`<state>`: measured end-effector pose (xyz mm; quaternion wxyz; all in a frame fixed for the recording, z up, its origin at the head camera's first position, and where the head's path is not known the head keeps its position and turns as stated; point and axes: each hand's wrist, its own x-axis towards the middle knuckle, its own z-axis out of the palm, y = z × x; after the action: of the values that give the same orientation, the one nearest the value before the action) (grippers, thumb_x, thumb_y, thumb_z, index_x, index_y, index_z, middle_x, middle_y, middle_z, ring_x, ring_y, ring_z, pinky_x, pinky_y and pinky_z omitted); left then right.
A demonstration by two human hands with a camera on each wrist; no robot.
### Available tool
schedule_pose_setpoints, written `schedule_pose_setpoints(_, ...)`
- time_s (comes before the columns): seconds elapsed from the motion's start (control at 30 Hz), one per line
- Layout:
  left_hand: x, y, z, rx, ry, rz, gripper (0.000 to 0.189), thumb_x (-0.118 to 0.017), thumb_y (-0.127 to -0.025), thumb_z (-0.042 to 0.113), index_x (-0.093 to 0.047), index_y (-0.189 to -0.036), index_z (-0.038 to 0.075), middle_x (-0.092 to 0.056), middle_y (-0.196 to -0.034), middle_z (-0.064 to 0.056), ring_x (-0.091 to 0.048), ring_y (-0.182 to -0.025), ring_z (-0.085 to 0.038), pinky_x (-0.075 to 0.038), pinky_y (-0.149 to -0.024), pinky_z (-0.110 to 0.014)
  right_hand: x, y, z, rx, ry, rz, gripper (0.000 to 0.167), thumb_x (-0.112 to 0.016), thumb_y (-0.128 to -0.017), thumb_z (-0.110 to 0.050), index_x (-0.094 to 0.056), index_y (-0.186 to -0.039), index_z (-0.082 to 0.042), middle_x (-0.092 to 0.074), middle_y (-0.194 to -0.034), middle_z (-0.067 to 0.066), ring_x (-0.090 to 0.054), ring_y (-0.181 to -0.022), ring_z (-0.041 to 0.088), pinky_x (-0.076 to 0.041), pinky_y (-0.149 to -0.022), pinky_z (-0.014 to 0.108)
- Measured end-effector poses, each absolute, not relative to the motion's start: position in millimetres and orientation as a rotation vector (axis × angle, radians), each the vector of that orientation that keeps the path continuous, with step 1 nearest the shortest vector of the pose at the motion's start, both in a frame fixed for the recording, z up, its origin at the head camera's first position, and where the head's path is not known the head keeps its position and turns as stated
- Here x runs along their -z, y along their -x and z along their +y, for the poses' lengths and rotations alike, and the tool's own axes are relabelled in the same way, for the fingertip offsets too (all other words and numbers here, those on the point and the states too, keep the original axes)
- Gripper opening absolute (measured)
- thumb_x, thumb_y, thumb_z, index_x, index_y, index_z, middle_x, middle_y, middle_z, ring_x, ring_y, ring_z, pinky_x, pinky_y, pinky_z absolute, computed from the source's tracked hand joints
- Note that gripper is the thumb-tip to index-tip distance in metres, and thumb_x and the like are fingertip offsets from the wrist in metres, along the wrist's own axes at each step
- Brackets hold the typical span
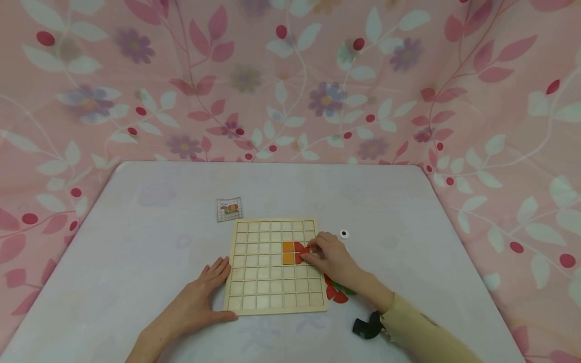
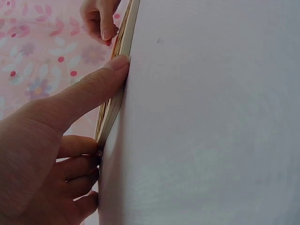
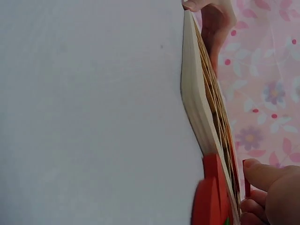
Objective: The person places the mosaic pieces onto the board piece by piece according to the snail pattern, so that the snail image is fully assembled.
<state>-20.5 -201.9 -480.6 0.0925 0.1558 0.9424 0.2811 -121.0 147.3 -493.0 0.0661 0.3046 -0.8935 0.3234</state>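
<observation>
A wooden grid board lies flat on the table. Along its left edge rests my left hand, its fingers fairly straight and the thumb against the near-left corner. Two orange square tiles sit in cells right of the middle, with red curved tiles directly beside them. Over those cells my right hand pinches a small red tile between thumb and fingers; in the right wrist view it stands on edge above the board. My fingers partly cover the cells beneath.
Loose red tiles and green tiles lie by the board's right edge, partly under my right forearm. A small picture card lies beyond the far-left corner. To the right are a white eye disc and a black object.
</observation>
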Motion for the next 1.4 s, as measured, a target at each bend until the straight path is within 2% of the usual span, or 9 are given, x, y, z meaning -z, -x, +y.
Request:
schedule_pose_setpoints(0.2, 481, 20, -202, -0.837, -0.476, 2.802, 0.115, -0.078, -0.068, 0.068, -0.040, -0.151, -0.001, -0.033, -0.160, -0.013, -0.027, -0.151, -0.029, 0.002, -0.120, -0.011, 496, 119, 129, -0.899, -0.922, -2.692, 0.025, -0.081, -0.085, -0.029, -0.071, -0.096, -0.008, -0.058, -0.083, -0.004, -0.045, -0.076, 0.009, -0.040, -0.071, 0.025)
schedule_pose_setpoints(0.37, 481, 20, -203, -0.832, -0.477, 2.805, 0.115, -0.078, -0.068, 0.069, -0.040, -0.151, -0.001, -0.034, -0.160, -0.013, -0.027, -0.150, -0.030, 0.004, -0.118, -0.008, 497, 118, 120, -0.887, -0.961, -2.627, 0.021, -0.080, -0.085, -0.022, -0.072, -0.096, -0.007, -0.059, -0.083, -0.003, -0.049, -0.076, 0.010, -0.041, -0.073, 0.028)
schedule_pose_setpoints(0.7, 481, 20, -203, -0.840, -0.458, 2.791, 0.115, -0.080, -0.067, 0.067, -0.039, -0.151, -0.001, -0.033, -0.161, -0.013, -0.026, -0.151, -0.030, 0.001, -0.121, -0.012, 492, 120, 103, -0.852, -0.966, -2.660, 0.017, -0.076, -0.089, -0.019, -0.073, -0.100, -0.006, -0.057, -0.083, -0.002, -0.047, -0.079, 0.011, -0.041, -0.074, 0.029)
schedule_pose_setpoints(0.87, 480, 20, -203, -0.820, -0.444, 2.785, 0.115, -0.080, -0.067, 0.066, -0.039, -0.151, 0.000, -0.033, -0.161, -0.012, -0.027, -0.151, -0.029, -0.012, -0.125, -0.031, 491, 120, 96, -0.858, -0.948, -2.687, 0.018, -0.075, -0.090, -0.018, -0.073, -0.101, -0.005, -0.056, -0.084, -0.002, -0.047, -0.079, 0.013, -0.044, -0.077, 0.031)
schedule_pose_setpoints(1.13, 479, 21, -202, -0.814, -0.430, 2.779, 0.115, -0.081, -0.066, 0.066, -0.040, -0.151, 0.000, -0.033, -0.161, -0.013, -0.027, -0.151, -0.029, -0.019, -0.122, -0.045, 489, 121, 86, -0.878, -0.895, -2.719, 0.019, -0.076, -0.090, -0.020, -0.074, -0.103, -0.006, -0.057, -0.085, -0.004, -0.048, -0.079, 0.011, -0.043, -0.073, 0.028)
schedule_pose_setpoints(1.23, 480, 22, -202, -0.821, -0.425, 2.775, 0.116, -0.082, -0.065, 0.065, -0.039, -0.151, 0.000, -0.032, -0.161, -0.012, -0.026, -0.151, -0.028, -0.010, -0.125, -0.028, 489, 122, 83, -0.891, -0.904, -2.708, 0.018, -0.076, -0.090, -0.019, -0.074, -0.102, -0.006, -0.058, -0.084, -0.003, -0.047, -0.078, 0.012, -0.043, -0.073, 0.029)
schedule_pose_setpoints(1.33, 482, 22, -202, -0.834, -0.420, 2.766, 0.116, -0.084, -0.065, 0.062, -0.038, -0.152, 0.001, -0.031, -0.162, -0.010, -0.024, -0.152, -0.027, 0.005, -0.117, -0.007, 489, 123, 79, -0.892, -0.914, -2.702, 0.015, -0.075, -0.090, -0.019, -0.074, -0.099, -0.006, -0.057, -0.082, -0.003, -0.047, -0.077, 0.012, -0.042, -0.073, 0.029)
schedule_pose_setpoints(1.37, 482, 23, -202, -0.836, -0.414, 2.764, 0.117, -0.084, -0.064, 0.062, -0.037, -0.152, 0.001, -0.031, -0.162, -0.010, -0.024, -0.152, -0.027, 0.007, -0.114, -0.004, 489, 123, 79, -0.889, -0.916, -2.705, 0.014, -0.074, -0.091, -0.019, -0.074, -0.099, -0.006, -0.056, -0.081, -0.003, -0.046, -0.077, 0.012, -0.042, -0.073, 0.029)
schedule_pose_setpoints(1.4, 483, 23, -202, -0.836, -0.424, 2.769, 0.116, -0.084, -0.065, 0.062, -0.038, -0.152, 0.000, -0.031, -0.161, -0.011, -0.025, -0.152, -0.028, 0.004, -0.118, -0.008, 489, 123, 78, -0.883, -0.918, -2.707, 0.014, -0.074, -0.091, -0.018, -0.075, -0.098, -0.007, -0.055, -0.081, -0.003, -0.046, -0.076, 0.012, -0.041, -0.073, 0.029)
